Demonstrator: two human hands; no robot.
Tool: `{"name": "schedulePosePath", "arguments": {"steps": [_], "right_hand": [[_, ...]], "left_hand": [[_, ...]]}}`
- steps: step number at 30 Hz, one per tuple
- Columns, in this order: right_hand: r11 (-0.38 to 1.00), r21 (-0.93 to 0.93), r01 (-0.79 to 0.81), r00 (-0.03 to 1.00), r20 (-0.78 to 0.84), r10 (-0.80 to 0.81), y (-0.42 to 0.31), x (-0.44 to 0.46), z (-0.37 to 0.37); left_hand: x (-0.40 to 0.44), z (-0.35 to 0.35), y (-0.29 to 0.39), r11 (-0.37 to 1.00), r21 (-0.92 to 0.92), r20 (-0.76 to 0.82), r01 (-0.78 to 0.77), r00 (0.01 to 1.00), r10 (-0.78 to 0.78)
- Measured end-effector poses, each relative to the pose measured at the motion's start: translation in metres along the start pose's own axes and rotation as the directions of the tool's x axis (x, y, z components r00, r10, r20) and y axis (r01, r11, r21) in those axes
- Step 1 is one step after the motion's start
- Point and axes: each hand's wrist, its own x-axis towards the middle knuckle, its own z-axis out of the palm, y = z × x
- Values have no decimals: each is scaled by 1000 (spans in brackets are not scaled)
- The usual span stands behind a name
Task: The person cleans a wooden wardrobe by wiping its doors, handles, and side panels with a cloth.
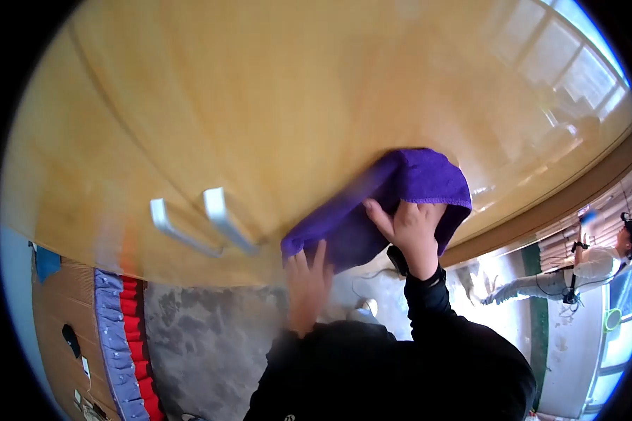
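A purple cloth (pixel 372 221) with a stitched hem lies against a glossy yellow-brown wooden cabinet front (pixel 274 112), its right part folded over. My right hand (pixel 414 228) grips the cloth on that side; the thumb sticks out to the left while the other fingers are tucked beneath the fold and hidden. At the cloth's lower left corner is my left hand (pixel 309 288), slightly blurred, its fingers on the cloth's bunched end. Two pale metal handles, a left handle (pixel 179 228) and a right handle (pixel 228 219), stand out from the cabinet to the left of the cloth.
A grey concrete floor (pixel 203 337) lies below the cabinet. To the left, a bed-like surface with a woven mat (pixel 60 309) has a red and grey frilled edge. Another person (pixel 590 266) stands at the right, near windows. The cabinet's side edge (pixel 555 210) curves past my right hand.
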Motion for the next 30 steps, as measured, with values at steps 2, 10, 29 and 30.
{"name": "schedulePosePath", "arguments": {"steps": [2, 10, 29, 30], "right_hand": [[995, -84, 59, 991, -119, -69, 36, -7, -12], [975, -173, -141, 961, -262, 93, 209, -55, -56], [886, 277, -371, 910, -80, 406, 208, -97, -72], [891, 315, -327, 922, -102, 374, 187, -83, -67]], "left_hand": [[12, 10, 29, 999, 36, -55, -21, 998, 22], [51, 79, 152, 975, 198, -116, -104, 985, 129], [117, 2, 164, 900, 394, -425, 189, 905, -4], [120, -17, 152, 900, 395, -419, 185, 908, -3]]}}
